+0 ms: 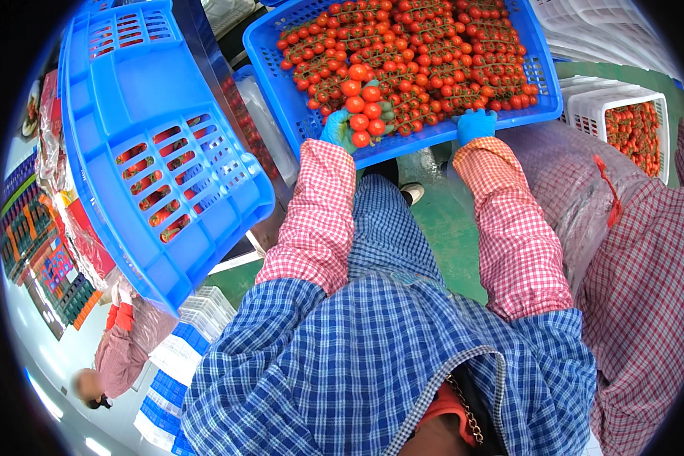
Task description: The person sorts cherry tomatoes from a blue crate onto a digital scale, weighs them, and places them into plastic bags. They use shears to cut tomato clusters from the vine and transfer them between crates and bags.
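My left hand (338, 130), in a blue-green glove, holds a truss of cherry tomatoes (366, 107) over the near left part of a blue plastic crate (410, 149). My right hand (475, 125), in a blue glove, is at the near rim of that crate; its fingers are over the rim and its thumb is hidden. Rows of cherry tomatoes on the vine (433, 57) lie inside the crate, with green stems showing. The truss in my left hand looks larger and nearer than those rows.
Another blue crate (142, 102) with tomatoes behind its slots stands close at left. A white crate of tomatoes (598, 102) is at right. Beside me at right is a co-worker in a checked garment (644, 285); another person (117, 353) is at far left, near stacked crates (174, 353).
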A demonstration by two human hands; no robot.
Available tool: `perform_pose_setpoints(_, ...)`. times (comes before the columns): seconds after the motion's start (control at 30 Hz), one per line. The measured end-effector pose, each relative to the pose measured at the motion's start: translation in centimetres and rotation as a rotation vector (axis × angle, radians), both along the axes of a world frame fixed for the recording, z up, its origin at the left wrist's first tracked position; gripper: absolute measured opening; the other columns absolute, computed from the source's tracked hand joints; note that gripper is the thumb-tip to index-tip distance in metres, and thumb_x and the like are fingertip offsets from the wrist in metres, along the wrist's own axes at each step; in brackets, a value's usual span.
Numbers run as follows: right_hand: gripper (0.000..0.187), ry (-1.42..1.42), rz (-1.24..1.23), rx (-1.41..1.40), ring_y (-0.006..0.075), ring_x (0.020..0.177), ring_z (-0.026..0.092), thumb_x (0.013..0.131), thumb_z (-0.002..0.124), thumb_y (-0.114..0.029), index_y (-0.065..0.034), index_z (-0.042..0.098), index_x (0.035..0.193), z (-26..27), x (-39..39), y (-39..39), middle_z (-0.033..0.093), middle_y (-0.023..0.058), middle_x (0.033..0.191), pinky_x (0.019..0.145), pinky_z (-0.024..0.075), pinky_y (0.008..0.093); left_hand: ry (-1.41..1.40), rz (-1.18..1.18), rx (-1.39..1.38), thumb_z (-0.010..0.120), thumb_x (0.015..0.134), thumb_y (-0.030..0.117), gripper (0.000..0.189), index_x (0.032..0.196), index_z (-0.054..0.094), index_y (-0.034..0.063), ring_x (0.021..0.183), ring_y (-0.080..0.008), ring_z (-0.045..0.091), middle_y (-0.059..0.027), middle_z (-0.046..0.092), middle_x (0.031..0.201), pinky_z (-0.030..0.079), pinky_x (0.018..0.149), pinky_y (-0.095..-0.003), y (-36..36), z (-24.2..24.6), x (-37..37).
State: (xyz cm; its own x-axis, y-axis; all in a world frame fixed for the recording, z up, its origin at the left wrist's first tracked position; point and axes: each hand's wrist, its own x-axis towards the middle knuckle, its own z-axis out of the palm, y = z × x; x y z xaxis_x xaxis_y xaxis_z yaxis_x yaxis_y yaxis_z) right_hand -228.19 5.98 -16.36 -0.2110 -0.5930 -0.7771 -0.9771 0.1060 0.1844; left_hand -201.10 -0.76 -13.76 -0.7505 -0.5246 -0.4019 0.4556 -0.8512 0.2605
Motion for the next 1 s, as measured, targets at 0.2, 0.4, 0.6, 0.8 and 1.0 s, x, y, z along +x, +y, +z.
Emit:
perform_pose_setpoints(0.2, 0.045, -0.011, 0.013, -0.091, 0.0233, 0.117, 0.044, 0.081, 0.054, -0.02, -0.034, 0.05, 0.124, 0.2, 0.1, 0.8, 0.05, 0.0023, 0.122, 0.1, 0.0245, 0.0516, 0.182, 0.012, 0.242, 0.052, 0.076, 0.031, 0.07, 0.138, 0.027, 0.0101, 0.105, -0.0378, 0.052, -0.0251, 0.038, 0.132, 0.042, 0.089, -0.0548, 1.7, 2.2, -2.4)
perform_pose_setpoints(0.4, 0.065, -0.437, -0.182, -0.423, 0.0233, 0.122, 0.04, 0.067, 0.056, -0.005, -0.0229, 0.046, 0.129, 1.0, 1.7, 3.6, 0.047, 0.0068, 0.128, 0.104, 0.0199, 0.0497, 0.342, -0.074, 0.275, 0.047, 0.081, 0.055, 0.073, 0.137, 0.03, 0.0108, 0.085, -0.0326, 0.06, -0.0243, 0.048, 0.123, 0.05, 0.076, -0.0536, 2.5, 3.1, -3.4)
perform_pose_setpoints(0.6, 0.058, -1.547, -1.11, -0.609, 0.0208, 0.119, 0.043, 0.076, 0.052, -0.005, -0.0051, 0.04, 0.132, 6.9, 6.7, 8.9, 0.049, 0.0129, 0.125, 0.102, 0.0311, 0.0325, 0.225, -0.071, 0.169, 0.042, 0.08, 0.065, 0.08, 0.137, 0.029, 0.0097, 0.085, -0.0314, 0.06, -0.0247, 0.047, 0.123, 0.048, 0.081, -0.0509, 3.0, 4.8, -4.7)
perform_pose_setpoints(0.8, 0.057, -1.67, -1.414, -0.603, 0.0218, 0.118, 0.044, 0.086, 0.053, -0.017, -0.0039, 0.03, 0.137, 11.3, 7.1, 10.5, 0.046, 0.0139, 0.127, 0.098, 0.036, 0.0338, 0.131, 0.017, 0.014, 0.04, 0.083, 0.062, 0.078, 0.135, 0.029, 0.005, 0.12, -0.0395, 0.04, -0.0254, 0.035, 0.134, 0.033, 0.1, -0.0512, 4.8, 6.8, -8.0)
perform_pose_setpoints(1.0, 0.075, -1.759, -1.586, -0.602, 0.0204, 0.117, 0.044, 0.084, 0.059, -0.027, -0.008, 0.015, 0.141, 12.6, 5.9, 10.6, 0.04, 0.0117, 0.132, 0.095, 0.0389, 0.0358, -0.088, -0.003, -0.305, 0.033, 0.089, 0.057, 0.071, 0.133, 0.032, 0.0024, 0.122, -0.0281, 0.04, -0.0182, 0.037, 0.135, 0.034, 0.102, -0.0375, 6.9, 8.4, -11.0)
